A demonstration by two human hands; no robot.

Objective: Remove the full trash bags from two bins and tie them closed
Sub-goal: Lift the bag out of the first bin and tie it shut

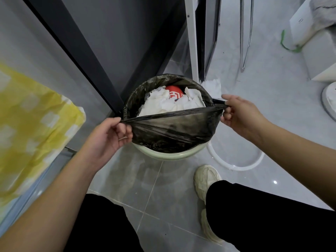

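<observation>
A round pale green bin (171,155) stands on the grey tile floor, lined with a black trash bag (174,128). The bag holds crumpled white paper (163,104) and a red package (175,92). My left hand (111,133) pinches the bag's rim at the bin's left side. My right hand (238,113) pinches the rim at the right side. Between them the near edge of the bag is pulled taut into a straight band across the bin's mouth. The far edge still lies folded over the bin's rim.
A dark door frame (87,57) and grey wall stand behind the bin. A yellow patterned cloth (32,120) lies at the left. A white ring (236,164) lies on the floor at the right, near my shoe (205,179). White paper (212,86) lies behind the bin.
</observation>
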